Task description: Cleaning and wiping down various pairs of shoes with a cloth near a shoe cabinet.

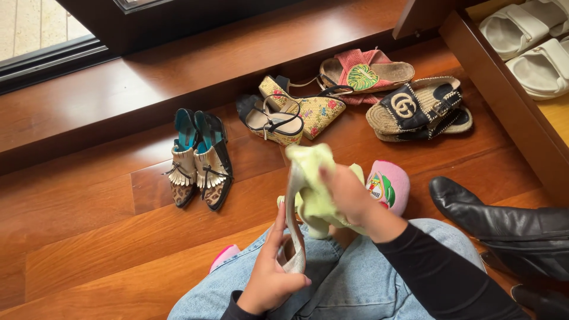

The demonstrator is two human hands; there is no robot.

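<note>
Warm reddish wooden floor, raised wooden step, dark-framed window letting in daylight

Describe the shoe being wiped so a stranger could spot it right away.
Start at the wooden floor, then the lap in blue jeans. The left hand holds a slim silver shoe upright, the right hand pressing a pale green cloth on it. It alone is metallic.

Your left hand grips a silver shoe over your lap; your right hand presses a pale green cloth against it. On the wood floor: fringed heels, floral wedges, pink sandals, espadrilles, pink slipper, black boot. White sandals sit in a drawer.
</note>
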